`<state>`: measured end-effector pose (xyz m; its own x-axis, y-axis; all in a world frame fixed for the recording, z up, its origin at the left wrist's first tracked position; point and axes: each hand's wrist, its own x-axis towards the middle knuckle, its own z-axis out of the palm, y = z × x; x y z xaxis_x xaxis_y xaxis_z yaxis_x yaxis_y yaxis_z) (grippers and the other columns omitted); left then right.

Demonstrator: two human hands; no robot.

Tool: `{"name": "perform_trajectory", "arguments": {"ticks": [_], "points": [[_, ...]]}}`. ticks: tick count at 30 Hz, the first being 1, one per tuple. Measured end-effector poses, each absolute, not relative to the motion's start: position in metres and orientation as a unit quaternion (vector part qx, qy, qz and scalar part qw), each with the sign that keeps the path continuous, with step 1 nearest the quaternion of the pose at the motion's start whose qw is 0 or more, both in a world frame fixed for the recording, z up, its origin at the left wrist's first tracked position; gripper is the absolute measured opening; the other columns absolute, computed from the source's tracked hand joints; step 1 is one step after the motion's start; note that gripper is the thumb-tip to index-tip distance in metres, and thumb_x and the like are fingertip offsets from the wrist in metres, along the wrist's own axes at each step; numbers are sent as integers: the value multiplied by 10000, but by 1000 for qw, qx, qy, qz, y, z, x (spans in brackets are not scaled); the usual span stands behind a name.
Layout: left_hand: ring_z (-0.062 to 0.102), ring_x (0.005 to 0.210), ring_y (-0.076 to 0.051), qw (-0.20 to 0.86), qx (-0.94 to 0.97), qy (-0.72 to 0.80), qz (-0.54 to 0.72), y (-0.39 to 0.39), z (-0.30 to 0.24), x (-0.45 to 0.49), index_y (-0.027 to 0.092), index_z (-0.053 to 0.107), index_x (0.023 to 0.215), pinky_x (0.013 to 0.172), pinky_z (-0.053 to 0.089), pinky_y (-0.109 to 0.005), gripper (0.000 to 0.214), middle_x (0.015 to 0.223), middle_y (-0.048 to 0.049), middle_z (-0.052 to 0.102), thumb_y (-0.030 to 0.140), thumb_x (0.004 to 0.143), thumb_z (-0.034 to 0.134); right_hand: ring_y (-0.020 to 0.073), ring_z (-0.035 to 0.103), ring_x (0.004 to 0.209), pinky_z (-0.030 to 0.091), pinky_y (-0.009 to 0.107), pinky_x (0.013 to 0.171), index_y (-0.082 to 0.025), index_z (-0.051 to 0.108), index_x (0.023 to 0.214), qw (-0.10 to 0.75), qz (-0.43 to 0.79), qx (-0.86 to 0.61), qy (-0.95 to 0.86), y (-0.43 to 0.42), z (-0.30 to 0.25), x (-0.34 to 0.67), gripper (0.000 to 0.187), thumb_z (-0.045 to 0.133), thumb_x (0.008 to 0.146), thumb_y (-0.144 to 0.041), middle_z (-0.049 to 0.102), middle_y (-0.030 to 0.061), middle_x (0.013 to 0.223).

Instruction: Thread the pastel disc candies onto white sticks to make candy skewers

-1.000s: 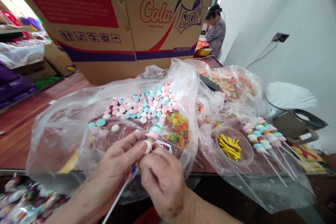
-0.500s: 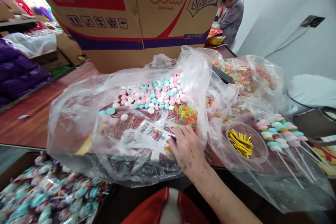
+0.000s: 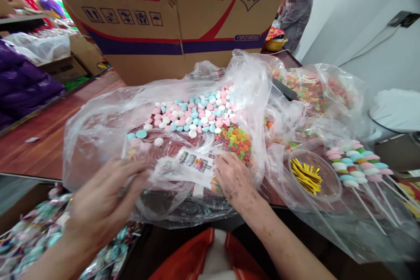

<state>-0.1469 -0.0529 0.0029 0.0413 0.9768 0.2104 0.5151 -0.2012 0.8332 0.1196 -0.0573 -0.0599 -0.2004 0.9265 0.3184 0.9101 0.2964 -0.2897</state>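
My right hand point(image 3: 234, 179) lies at the near edge of the plastic sheeting, fingers curled on the right end of a small printed plastic bag point(image 3: 194, 164). Its fingertips are partly hidden. My left hand point(image 3: 106, 197) is blurred, over the left side of the sheeting, thumb and fingers apart with nothing seen between them. Pink, blue and white candies point(image 3: 197, 111) are spread on the plastic behind the bags. Colourful ring-shaped gummies point(image 3: 238, 140) lie just beyond my right hand.
A round clear tub of gold twist ties point(image 3: 306, 177) stands at right, beside several candy skewers point(image 3: 359, 164) on white sticks. A big carton point(image 3: 170, 22) blocks the back. At lower left is a box of wrapped candies point(image 3: 39, 227). Another person point(image 3: 297, 13) works far right.
My left hand has come into view from the lower left. My right hand stays at the printed bag's end; a red and blue bit by its fingers no longer shows. The view has shifted slightly.
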Motion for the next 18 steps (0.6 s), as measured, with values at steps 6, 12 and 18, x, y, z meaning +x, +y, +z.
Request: {"name": "perform_trajectory", "arguments": {"ticks": [6, 12, 18], "points": [[590, 924, -277, 150, 899, 383, 151, 14, -34, -64, 177, 664, 936, 831, 459, -403, 207, 937, -77, 671, 378, 890, 685, 233, 622, 924, 511, 376, 858, -137, 681, 1081, 377, 11, -565, -734, -77, -47, 138, 215, 485, 1005, -180, 689, 106, 944], [547, 899, -233, 169, 917, 352, 80, 30, -44, -54, 193, 624, 784, 834, 404, -371, 178, 860, -35, 623, 291, 932, 639, 220, 639, 921, 518, 377, 872, -143, 685, 1087, 410, 2, -570, -713, -90, -43, 154, 243, 453, 1015, -157, 710, 101, 932], [538, 893, -240, 163, 912, 352, 131, 27, -40, -58, 199, 644, 803, 828, 384, -378, 291, 850, -43, 617, 306, 1015, 476, 211, 654, 896, 526, 362, 856, -169, 682, 1068, 452, 86, -587, -666, -85, -50, 147, 236, 458, 1006, -207, 718, 88, 919]]}}
